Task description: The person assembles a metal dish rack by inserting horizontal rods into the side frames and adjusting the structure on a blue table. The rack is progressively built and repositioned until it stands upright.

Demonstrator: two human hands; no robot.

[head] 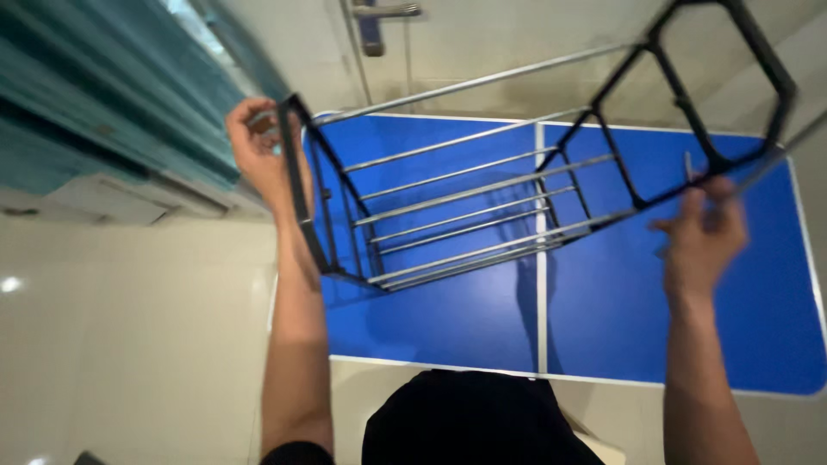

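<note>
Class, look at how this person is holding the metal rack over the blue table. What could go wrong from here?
1. The rack is held in the air by its two end frames only; if the left hand or right hand slips, it could drop onto the blue table.
2. Fingers wrapped around the black frame might get pinched.

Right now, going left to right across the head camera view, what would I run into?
Teal curtain → left hand gripping the black end frame → silver rods of the rack → right hand on the rack's other end → right edge of the blue table.
</note>
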